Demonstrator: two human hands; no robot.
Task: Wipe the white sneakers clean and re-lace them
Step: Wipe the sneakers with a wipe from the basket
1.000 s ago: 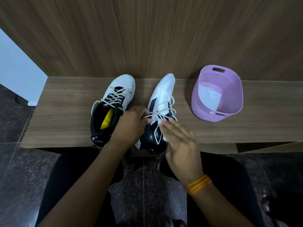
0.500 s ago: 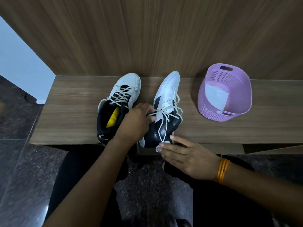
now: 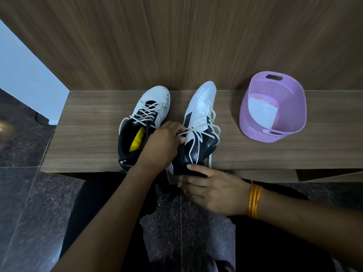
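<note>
Left hand: my left hand is curled closed at the collar of the right-side sneaker, fingers pinched on its white lace where the lace crosses the tongue.
Right hand: my right hand cups the heel end of the same sneaker at the bench edge, fingers partly bent and wrapped against the black heel; the thumb is hidden, so I cannot tell how tight the hold is.
Right-side sneaker: rolled onto its side on the wooden bench, white toe pointing to the back panel, black heel overhanging the front edge; lace loose, with slack loops over the black side panel.
Left-side sneaker: upright just beside the first, toe to the back panel, laced with slack at the top; yellow insole visible inside.
Basket: purple, perforated, tipped toward me on the bench, well apart to the right of the shoes; a white cloth lies inside.
Wrist: orange thread band on my right wrist.
Floor: dark speckled tile below the bench.
</note>
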